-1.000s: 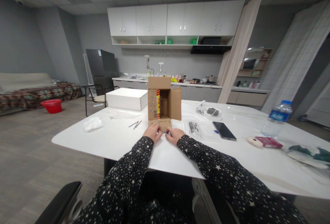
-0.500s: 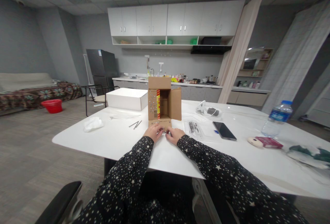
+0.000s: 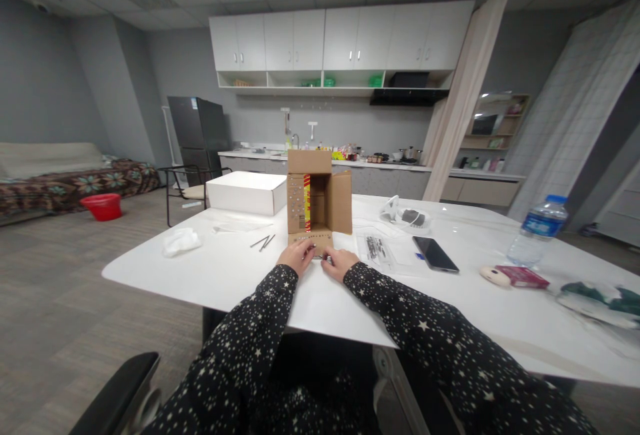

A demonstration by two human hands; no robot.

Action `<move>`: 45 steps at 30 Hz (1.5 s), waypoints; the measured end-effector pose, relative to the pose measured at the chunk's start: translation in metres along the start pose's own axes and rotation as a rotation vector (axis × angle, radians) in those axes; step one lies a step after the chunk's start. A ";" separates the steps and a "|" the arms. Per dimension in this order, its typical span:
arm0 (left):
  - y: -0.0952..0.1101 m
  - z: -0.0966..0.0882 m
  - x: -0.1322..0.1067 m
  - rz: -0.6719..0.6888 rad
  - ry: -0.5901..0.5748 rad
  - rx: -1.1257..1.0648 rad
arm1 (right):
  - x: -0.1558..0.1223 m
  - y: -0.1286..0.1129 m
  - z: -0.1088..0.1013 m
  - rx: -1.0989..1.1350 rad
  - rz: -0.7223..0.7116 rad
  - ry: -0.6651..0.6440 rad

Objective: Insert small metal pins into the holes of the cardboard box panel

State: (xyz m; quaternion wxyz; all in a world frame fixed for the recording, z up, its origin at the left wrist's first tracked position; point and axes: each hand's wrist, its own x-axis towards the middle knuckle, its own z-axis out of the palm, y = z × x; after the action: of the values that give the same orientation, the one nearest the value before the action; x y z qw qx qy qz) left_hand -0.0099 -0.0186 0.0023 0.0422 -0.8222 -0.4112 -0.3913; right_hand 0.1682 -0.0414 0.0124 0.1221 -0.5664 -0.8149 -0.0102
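Observation:
A cardboard box [image 3: 296, 201] stands on the table with its opening towards me; its lower flap [image 3: 313, 240] lies forward and carries a row of small dots or pieces. My left hand [image 3: 299, 255] rests at the left of this flap, fingers bent together, with something tiny near the fingertips. Close by on the right, my right hand [image 3: 341, 263] has its fingers curled at the front edge of the flap. Between the fingertips lies a small shiny metal-looking thing [image 3: 320, 257], too small to name. What each hand grips is hidden.
Slim dark tools [image 3: 265, 242] lie left of the box, near a crumpled white bag [image 3: 181, 241] and a white box [image 3: 245, 193]. To the right are a clear case [image 3: 379, 251] of small dark parts, a phone [image 3: 435, 253], a red pack [image 3: 525, 277] and a water bottle [image 3: 540, 229].
My left fingers have shifted slightly up and left on the flap, showing more of the metal-looking thing. My right hand stays nearly in place.

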 end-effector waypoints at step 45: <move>-0.001 -0.002 0.005 -0.105 -0.054 0.263 | -0.001 -0.002 -0.002 0.003 0.027 -0.023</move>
State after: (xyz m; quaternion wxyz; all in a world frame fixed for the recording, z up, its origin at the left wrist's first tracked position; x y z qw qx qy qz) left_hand -0.0101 -0.0149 0.0065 0.1181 -0.7971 -0.5024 -0.3135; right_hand 0.1667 -0.0431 0.0149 0.1137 -0.5773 -0.8086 -0.0010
